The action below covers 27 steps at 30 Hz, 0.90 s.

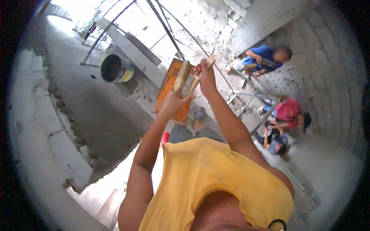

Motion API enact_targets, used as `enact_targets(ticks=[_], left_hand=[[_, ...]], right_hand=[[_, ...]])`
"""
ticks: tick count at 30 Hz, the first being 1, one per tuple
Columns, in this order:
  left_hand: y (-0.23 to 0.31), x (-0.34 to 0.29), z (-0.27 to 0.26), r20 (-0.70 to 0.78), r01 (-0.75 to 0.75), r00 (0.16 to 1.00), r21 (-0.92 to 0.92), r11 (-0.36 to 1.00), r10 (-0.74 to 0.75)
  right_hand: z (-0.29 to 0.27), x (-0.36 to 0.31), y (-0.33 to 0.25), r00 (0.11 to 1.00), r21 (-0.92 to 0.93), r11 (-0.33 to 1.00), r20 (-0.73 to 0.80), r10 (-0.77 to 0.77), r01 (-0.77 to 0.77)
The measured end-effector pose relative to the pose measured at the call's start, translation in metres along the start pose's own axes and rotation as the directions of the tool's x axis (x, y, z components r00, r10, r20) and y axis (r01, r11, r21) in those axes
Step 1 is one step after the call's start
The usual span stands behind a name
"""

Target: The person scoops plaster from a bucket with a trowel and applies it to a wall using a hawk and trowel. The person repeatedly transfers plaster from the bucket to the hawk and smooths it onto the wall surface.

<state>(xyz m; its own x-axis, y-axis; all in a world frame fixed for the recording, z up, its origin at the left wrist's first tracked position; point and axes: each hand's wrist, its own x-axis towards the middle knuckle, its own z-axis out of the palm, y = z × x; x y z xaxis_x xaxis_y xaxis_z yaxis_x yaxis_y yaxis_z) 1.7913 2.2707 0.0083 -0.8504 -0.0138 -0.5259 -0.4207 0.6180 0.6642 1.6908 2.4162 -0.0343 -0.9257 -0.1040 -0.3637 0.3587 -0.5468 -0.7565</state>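
Note:
My left hand (pixel 175 101) is closed on an orange plastering float (pixel 166 84), a flat rectangular board with a pale handle (pixel 181 76) along its face. Close beside it, my right hand (pixel 206 76) grips a narrow strip of light wood (pixel 192 85); its split, pointed end sticks out past the fingers. The strip's lower end lies near my left thumb, and whether it touches the float I cannot tell. Both tools are held in front of me, above my feet.
A dirty bucket (pixel 116 68) stands left, beside a wet-looking grey plastered surface (pixel 104 111). Metal poles (pixel 163 25) cross ahead. Rubble (pixel 216 36) lies beyond. On the right, by a block wall (pixel 327 65), sit people in blue (pixel 266 57), red (pixel 288 109) and dark clothes (pixel 273 138).

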Motion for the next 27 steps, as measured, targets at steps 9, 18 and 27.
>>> enact_targets(ticks=[9,18,27], left_hand=[[-0.007,-0.038,-0.033,-0.147,-0.073,0.986,0.017,0.997,0.075],[0.026,-0.061,-0.055,-0.158,-0.011,0.987,0.195,0.981,0.043],[0.003,-0.042,-0.053,-0.309,-0.007,0.937,0.449,0.893,0.163]], right_hand=[[0.028,-0.013,-0.025,0.945,-0.293,0.956,0.304,0.118,-0.025],[0.049,-0.007,-0.051,0.936,-0.49,0.861,0.348,0.046,0.139],[0.06,-0.016,-0.015,0.957,-0.687,0.677,0.273,-0.096,0.263]])
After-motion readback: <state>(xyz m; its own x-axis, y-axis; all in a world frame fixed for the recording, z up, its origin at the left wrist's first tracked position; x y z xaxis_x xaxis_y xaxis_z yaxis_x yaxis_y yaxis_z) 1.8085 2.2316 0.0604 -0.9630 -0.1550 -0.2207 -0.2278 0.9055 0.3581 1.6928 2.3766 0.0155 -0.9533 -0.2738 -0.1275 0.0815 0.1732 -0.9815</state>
